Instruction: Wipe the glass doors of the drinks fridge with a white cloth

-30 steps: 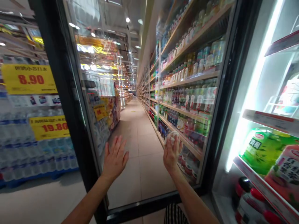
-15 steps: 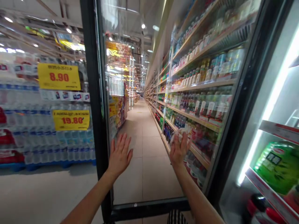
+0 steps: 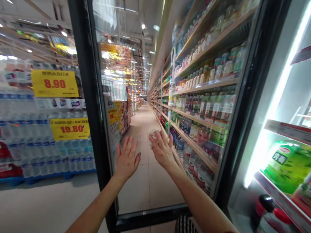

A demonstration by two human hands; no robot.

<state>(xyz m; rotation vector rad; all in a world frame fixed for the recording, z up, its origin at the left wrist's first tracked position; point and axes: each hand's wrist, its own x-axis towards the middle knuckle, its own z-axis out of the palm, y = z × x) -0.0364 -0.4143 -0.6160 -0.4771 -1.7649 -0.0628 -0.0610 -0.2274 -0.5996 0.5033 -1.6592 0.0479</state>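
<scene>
A glass door (image 3: pixel 134 191) with a black frame stands before me, swung out from a lit cooler. My left hand (image 3: pixel 126 160) is spread, palm toward the pane, near its left side; it appears to rest on the glass. A crumpled whitish cloth (image 3: pixel 152 135) lies under the fingers of my right hand (image 3: pixel 162 152), which presses it to the pane around the middle. The palm hides part of the cloth. Only a small gap separates the two hands.
Cooler shelves with a green package (image 3: pixel 289 165) and red-capped containers (image 3: pixel 275 220) are on the right. Shelves of bottles (image 3: pixel 206 106) show through the glass. Stacked water bottles (image 3: pixel 43 132) with yellow price signs (image 3: pixel 54 83) stand at left. Tiled floor (image 3: pixel 46 207) lies below.
My right hand has moved left across the glass with the cloth, from in front of the bottle shelves toward my left hand. The left hand stays nearly in place; the view shifted slightly.
</scene>
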